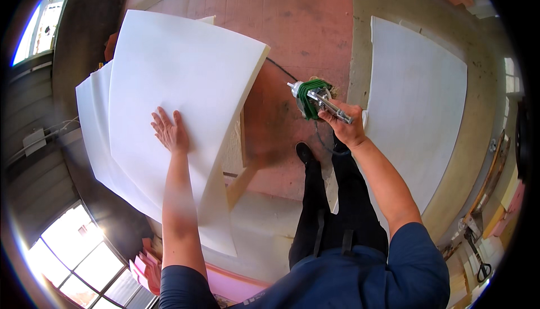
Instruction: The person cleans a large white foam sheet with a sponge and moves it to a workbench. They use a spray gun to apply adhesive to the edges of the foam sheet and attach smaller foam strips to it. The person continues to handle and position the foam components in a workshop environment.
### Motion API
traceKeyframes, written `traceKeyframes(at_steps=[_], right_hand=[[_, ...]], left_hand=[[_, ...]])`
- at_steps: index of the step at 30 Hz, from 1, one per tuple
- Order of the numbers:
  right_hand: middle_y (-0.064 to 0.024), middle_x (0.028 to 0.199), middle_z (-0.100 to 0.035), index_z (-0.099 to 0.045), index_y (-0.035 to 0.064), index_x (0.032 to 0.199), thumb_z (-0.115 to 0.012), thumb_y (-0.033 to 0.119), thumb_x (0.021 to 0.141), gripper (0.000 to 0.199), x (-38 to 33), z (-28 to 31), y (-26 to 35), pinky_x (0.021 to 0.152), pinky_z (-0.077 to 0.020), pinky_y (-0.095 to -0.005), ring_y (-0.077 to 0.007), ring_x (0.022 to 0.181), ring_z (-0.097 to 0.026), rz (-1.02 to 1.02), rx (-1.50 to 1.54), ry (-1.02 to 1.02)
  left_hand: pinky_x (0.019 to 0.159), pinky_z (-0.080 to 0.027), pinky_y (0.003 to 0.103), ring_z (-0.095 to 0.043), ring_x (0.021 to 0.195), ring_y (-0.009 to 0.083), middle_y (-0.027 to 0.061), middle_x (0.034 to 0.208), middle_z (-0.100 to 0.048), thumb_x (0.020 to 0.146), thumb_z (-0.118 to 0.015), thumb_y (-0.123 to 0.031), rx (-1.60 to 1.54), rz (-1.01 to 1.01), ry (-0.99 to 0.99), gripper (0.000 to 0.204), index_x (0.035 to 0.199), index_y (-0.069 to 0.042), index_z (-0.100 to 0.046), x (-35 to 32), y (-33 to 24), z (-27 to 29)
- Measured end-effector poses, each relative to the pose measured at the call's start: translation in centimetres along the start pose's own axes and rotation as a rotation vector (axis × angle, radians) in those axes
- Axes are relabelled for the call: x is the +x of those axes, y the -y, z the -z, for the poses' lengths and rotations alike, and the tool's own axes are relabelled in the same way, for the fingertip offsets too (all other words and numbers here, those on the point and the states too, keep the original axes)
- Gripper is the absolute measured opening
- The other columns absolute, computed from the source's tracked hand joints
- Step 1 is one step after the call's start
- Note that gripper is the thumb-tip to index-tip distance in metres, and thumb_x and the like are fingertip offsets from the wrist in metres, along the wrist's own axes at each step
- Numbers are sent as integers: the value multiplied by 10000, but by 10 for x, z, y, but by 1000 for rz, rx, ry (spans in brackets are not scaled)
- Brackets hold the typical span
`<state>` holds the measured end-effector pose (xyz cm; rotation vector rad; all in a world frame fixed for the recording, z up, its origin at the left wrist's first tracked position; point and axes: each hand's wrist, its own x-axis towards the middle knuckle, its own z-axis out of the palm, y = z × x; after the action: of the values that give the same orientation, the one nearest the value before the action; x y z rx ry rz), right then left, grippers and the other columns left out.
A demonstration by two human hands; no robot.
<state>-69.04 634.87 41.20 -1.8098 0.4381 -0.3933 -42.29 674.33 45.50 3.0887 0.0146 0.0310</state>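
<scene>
My left hand (pixel 170 132) lies flat, fingers spread, on a large white foam sheet (pixel 185 67). This sheet rests over another white sheet (pixel 93 106), which shows along its left side. In my right hand (pixel 350 129) is a spray gun (pixel 315 100) with a metal handle and a green-wrapped body. My fingers wrap round its handle, and the gun's silver tip points left toward the sheet, apart from it. A dark hose (pixel 281 68) runs behind the gun toward the sheet.
A white sheet (pixel 419 106) lies on the floor at right, beside my right arm. Reddish boards (pixel 292 16) cover the floor ahead. Black-handled scissors (pixel 482 269) hang at the lower right. Pink foam pieces (pixel 147 269) stand at the lower left, near a window (pixel 79 247).
</scene>
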Motion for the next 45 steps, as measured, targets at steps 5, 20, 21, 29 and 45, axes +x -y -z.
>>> traceKeyframes(at_steps=[5,20,21,29,45], right_hand=[[-130,751,-689,-705,22,986,-786,235,809,289,4,3,-4,587,-510,-300,-207,648,-676,-11,1,42],[-160,778,-694,-701,27,1002,-800,227,794,305,6,2,-19,595,-523,-318,-255,695,-707,2,51,92],[-160,779,-693,-701,28,1001,-798,230,796,304,7,1,-22,596,-523,-318,-257,694,-706,3,55,88],[-154,748,-681,-698,29,1007,-790,227,804,298,11,0,-30,581,-513,-320,-261,672,-698,24,46,97],[-125,739,-692,-715,36,1016,-778,250,820,297,17,-2,-14,582,-508,-297,-158,634,-664,2,33,-42]], left_hand=[[1178,-77,537,-86,1479,377,110,1616,-122,939,-296,-693,-4,2,12,785,1550,-210,-196,8,-18,-6],[1150,-51,604,3,1488,368,129,1625,-12,930,-342,-692,39,-151,249,828,1563,-220,-92,11,3,-24],[1145,-48,616,9,1489,366,129,1625,-4,928,-348,-693,68,-147,264,833,1563,-220,-89,4,7,-28],[1140,-43,624,11,1490,359,117,1628,1,932,-386,-666,35,-149,225,817,1563,-245,-85,-3,3,-43],[1128,-38,648,5,1490,362,117,1627,-8,931,-370,-680,8,-168,176,819,1563,-240,-92,-11,35,-38]])
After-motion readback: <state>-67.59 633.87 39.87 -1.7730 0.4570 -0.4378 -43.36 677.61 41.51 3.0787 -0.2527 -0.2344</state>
